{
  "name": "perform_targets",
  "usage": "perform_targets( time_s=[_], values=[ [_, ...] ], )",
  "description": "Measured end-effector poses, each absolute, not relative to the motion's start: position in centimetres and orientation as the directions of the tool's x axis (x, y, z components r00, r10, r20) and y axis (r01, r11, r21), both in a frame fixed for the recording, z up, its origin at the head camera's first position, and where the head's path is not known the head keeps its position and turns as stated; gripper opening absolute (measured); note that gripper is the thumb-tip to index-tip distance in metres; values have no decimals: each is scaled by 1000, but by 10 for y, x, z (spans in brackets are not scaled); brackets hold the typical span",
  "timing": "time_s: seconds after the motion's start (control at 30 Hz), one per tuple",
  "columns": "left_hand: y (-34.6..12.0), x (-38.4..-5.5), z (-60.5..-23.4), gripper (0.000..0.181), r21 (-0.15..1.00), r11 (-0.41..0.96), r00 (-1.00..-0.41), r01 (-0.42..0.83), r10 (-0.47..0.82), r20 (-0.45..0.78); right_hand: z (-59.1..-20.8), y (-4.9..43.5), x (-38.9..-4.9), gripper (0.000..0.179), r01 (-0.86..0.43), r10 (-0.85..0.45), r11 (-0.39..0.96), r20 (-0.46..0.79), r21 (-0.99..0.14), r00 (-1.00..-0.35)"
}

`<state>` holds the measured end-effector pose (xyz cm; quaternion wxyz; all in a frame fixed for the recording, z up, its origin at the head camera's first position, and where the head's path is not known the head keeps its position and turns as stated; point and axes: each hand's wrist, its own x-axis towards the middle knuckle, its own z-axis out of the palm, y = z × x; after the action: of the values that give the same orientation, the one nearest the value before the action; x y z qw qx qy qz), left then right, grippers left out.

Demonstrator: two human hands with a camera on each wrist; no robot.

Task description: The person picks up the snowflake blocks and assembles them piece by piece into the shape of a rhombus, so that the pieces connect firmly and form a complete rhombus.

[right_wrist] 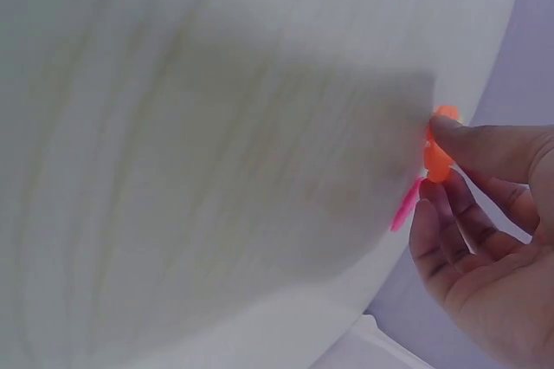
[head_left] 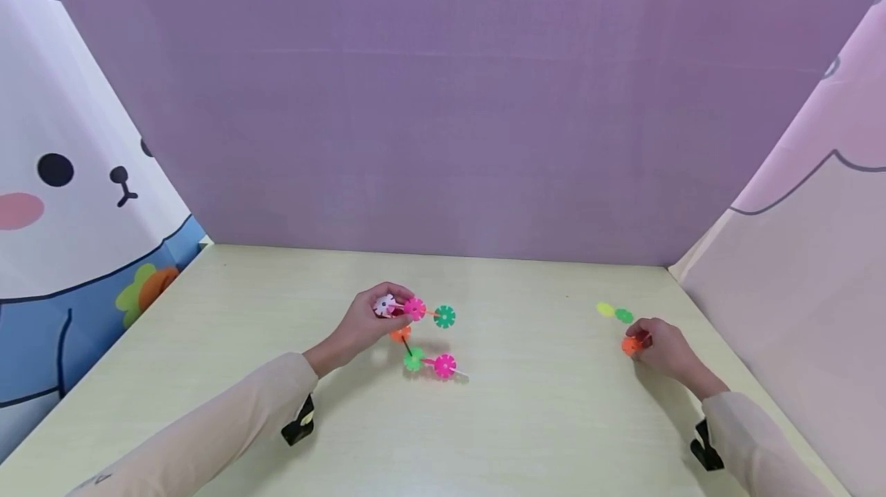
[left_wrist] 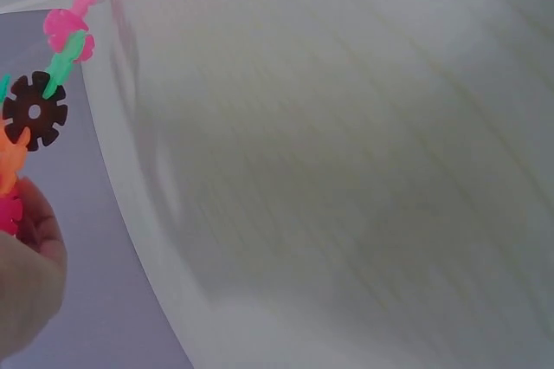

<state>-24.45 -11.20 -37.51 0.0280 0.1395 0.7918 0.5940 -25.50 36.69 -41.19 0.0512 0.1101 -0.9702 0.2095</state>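
Note:
My left hand (head_left: pixel 367 320) grips a chain of interlocked plastic snowflake discs by a pink disc (head_left: pixel 414 308). A white disc (head_left: pixel 384 305) shows by the thumb side, and a teal disc (head_left: pixel 445 317) sticks out to the right. The chain also has a brown disc (left_wrist: pixel 35 111), a light green disc (head_left: pixel 413 359) and another pink disc (head_left: pixel 445 366) at its lower end. My right hand (head_left: pixel 666 347) pinches an orange snowflake disc (right_wrist: pixel 438 157) between thumb and fingers. A pink disc (right_wrist: pixel 406 205) appears edge-on beside those fingertips; whether it is held I cannot tell.
Beyond the right hand, a yellow disc (head_left: pixel 605 309) and a green disc (head_left: pixel 624 316) lie on the pale wooden table (head_left: pixel 526 420). A purple panel (head_left: pixel 443 112) rises at the back, with printed cloth sides left and right.

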Motion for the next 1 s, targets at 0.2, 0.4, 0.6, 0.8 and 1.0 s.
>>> perform_targets(
  time_s=[0.2, 0.4, 0.6, 0.8, 1.0],
  values=[
    [-115, -256, -391, 34, 957, 231, -963, 176, 244, 118, -407, 369, -254, 23, -259, -204, 877, 174, -405, -963],
    [-116, -259, -396, 34, 955, 228, -961, 192, 240, 136, -403, 369, -255, 17, -240, -200, 865, 136, -440, -970],
    [-116, -257, -393, 34, 957, 231, -966, 174, 229, 120, -399, 356, -254, 15, -267, -197, 817, 188, -511, -962],
    [-115, -257, -392, 32, 957, 233, -967, 176, 225, 123, -396, 332, -255, 14, -333, -208, 730, 269, -598, -940],
    [-114, -256, -391, 31, 952, 247, -969, 182, 209, 131, -398, 305, -258, 14, -341, -197, 677, 286, -652, -938]
  ],
)
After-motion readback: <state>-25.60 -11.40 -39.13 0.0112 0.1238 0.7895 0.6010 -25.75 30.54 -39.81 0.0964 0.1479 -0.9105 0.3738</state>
